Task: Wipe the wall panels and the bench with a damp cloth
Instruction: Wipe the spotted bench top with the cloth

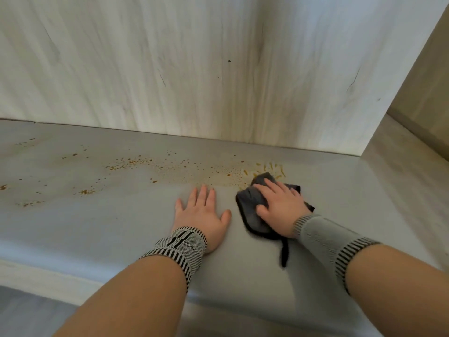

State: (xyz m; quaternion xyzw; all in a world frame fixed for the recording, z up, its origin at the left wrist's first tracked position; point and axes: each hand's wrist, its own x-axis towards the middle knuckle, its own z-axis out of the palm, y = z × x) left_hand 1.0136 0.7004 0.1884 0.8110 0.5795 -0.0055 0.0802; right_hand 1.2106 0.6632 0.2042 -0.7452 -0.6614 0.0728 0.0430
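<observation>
**Kid:** Where is your right hand [281, 205]?

**Friend:** Your right hand lies on the dark gray cloth [252, 210]. Your fingers bend a little over it and your thumb presses its near side. It pushes the cloth down on the tabletop [97, 227].

**Kid:** And where is the cloth?

**Friend:** It sits on the gray tabletop, right of the middle and near the wall panel [170, 69]. It is bunched up under your hand. A thin black strip [284, 254] hangs from it toward you.

**Kid:** What about your left hand [202, 212]?

**Friend:** Your left hand is flat on the tabletop, just beside the cloth. The fingers are straight and spread wide. It holds nothing.

**Kid:** Is the tabletop dirty?

**Friend:** Yes. Little brown spots [131, 162] lie all over the far part, from the left edge to the cloth. Some yellow-brown streaks [272, 167] sit just past the cloth's far tip.

**Kid:** And the wall?

**Friend:** The wall panel is pale with gray lines. A dark smudge [260, 69] runs down it, above the cloth. Both your wrists wear gray striped bands [179, 244].
</observation>
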